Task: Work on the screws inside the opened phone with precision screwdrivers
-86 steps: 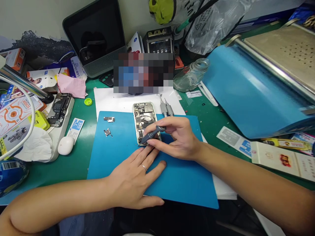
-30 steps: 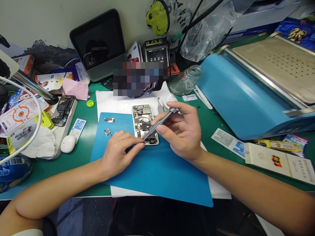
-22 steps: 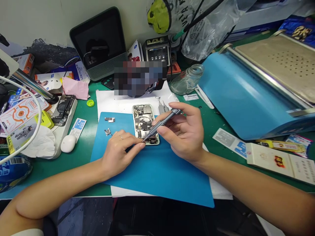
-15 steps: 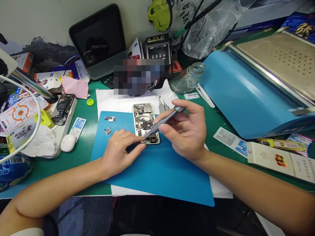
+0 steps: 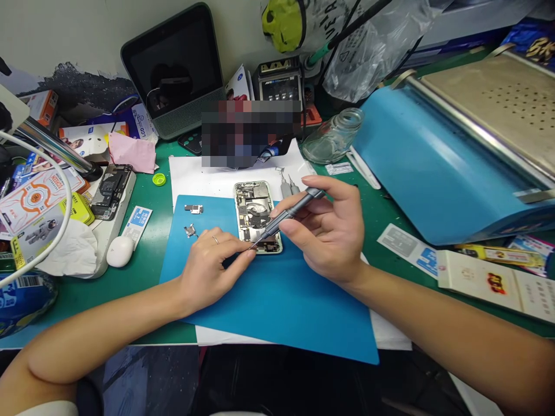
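My right hand [image 5: 332,231] is wrapped round a grey precision screwdriver [image 5: 295,214], tilted with its thin tip down to the left. That tip reaches the lower left corner of an opened phone [image 5: 260,215], whose inner parts and round coil show. At the same corner my left hand [image 5: 217,263], a ring on one finger, has its thumb and forefinger closed together by the tip. What lies between those fingertips is too small to make out. Two small metal phone parts, an upper one [image 5: 193,208] and a lower one [image 5: 189,230], lie on the blue mat [image 5: 277,306] left of the phone.
Behind the phone lie tweezers [image 5: 289,186] on white paper, near a glass jar [image 5: 333,137]. A second opened phone [image 5: 111,192], a white earbud case [image 5: 120,252] and a green cap [image 5: 159,179] are at left. A cigarette box [image 5: 481,277] and a perforated metal plate [image 5: 498,92] stand right.
My left thumb and forefinger have shifted very slightly at the screwdriver tip. The view has moved a little; otherwise both hands and the phone keep their places.
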`<state>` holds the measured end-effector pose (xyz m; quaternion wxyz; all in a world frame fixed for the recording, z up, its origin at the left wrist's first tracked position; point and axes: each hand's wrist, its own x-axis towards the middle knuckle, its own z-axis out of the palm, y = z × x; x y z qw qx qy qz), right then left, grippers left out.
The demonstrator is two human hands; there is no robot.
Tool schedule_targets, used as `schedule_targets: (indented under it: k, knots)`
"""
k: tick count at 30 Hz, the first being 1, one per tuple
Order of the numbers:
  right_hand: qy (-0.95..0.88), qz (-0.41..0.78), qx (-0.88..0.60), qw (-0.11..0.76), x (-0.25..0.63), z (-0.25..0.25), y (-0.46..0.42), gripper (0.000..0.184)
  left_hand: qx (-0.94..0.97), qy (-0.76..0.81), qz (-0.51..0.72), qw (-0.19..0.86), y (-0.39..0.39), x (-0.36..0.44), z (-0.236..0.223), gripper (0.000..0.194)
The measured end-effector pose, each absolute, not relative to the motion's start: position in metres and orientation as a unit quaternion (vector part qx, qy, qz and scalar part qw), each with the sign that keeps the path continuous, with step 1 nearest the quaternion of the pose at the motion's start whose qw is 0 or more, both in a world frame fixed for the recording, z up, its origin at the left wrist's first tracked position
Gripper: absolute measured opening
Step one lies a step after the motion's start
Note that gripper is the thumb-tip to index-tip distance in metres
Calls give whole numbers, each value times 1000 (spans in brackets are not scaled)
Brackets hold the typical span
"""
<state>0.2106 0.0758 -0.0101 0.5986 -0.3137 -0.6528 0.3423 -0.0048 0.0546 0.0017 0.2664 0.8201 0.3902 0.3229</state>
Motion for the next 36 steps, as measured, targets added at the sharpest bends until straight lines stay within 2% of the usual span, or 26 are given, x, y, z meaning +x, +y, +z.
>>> schedule_targets:
  k: [5,36]
  knots:
    - [-661,330,-292,608,211,-9,78,53,818,389,327,269,54,-4,1,12]
    - [-661,332,-294,605,210,-9,77,53,822,388,322,265,53,-5,1,12]
